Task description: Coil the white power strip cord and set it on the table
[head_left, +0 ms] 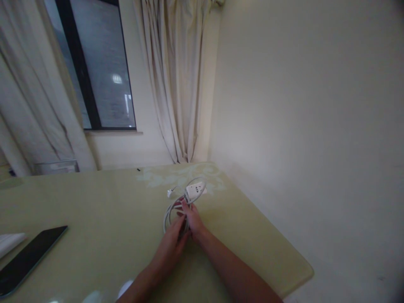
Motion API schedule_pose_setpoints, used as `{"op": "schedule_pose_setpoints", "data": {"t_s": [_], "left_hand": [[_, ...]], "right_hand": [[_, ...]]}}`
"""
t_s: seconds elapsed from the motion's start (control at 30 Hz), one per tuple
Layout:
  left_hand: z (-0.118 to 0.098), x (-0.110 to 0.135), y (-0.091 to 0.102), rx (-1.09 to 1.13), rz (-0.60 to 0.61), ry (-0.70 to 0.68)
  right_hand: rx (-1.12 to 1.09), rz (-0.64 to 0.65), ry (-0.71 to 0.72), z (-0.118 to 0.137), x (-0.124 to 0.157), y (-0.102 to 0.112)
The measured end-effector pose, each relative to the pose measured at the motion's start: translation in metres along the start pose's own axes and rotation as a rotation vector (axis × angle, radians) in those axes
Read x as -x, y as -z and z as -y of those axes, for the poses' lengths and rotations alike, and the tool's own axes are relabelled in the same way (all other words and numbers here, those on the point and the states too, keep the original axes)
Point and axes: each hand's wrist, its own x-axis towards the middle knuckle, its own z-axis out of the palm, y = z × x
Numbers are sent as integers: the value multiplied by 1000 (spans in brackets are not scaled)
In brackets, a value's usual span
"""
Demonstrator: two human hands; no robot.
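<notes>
A white power strip (195, 190) with a coiled white cable (169, 209) lies on the pale green table (104, 219). Its plug (170, 193) sticks out to the left of the coil. Both my hands meet over the near part of the coil. My left hand (172, 240) is closed around the cable loops from the left. My right hand (192, 221) pinches the loops from the right, just below the strip. The part of the cable under my fingers is hidden.
A dark tablet (30, 256) lies at the table's left, beside a white object (9, 242) at the frame edge. The table's right edge (277, 235) runs close to a plain wall. Curtains (176, 80) and a window (97, 67) stand behind the table.
</notes>
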Motion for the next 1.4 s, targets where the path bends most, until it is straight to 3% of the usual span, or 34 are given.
{"op": "schedule_pose_setpoints", "data": {"t_s": [0.07, 0.13, 0.2, 0.27, 0.33, 0.43, 0.5, 0.67, 0.8, 1.03, 1.27, 1.4], "left_hand": [[-4, -1, 9, -23, -72, -68], [-6, -4, 21, -69, -260, -96], [-4, -8, 33, -123, -491, -62], [0, -12, 43, -117, -629, 21], [5, -16, 50, 33, -581, 117], [8, -17, 54, 409, -327, 234], [4, -16, 53, 574, -234, 284], [-13, -14, 54, 641, -329, 349], [-13, -18, 55, 719, -394, 413], [2, -31, 64, 989, -673, 446], [14, -34, 83, 1046, -695, 471], [23, -32, 84, 857, -669, 470]], "right_hand": [[-64, -17, 14, 6, 2, 0], [-127, 13, 36, 14, 4, 0], [-159, 72, 67, 22, 6, 0], [-152, 153, 95, 28, 10, 0], [-111, 259, 118, 32, 13, 2], [-7, 441, 112, 33, 15, 5], [79, 546, 83, 33, 15, 8], [299, 671, 43, 35, 17, 10], [378, 605, -7, 37, 20, 5], [485, 371, -2, 24, 18, 3], [580, 292, 67, 22, 22, 3], [641, 190, 198, 29, 23, 2]]}}
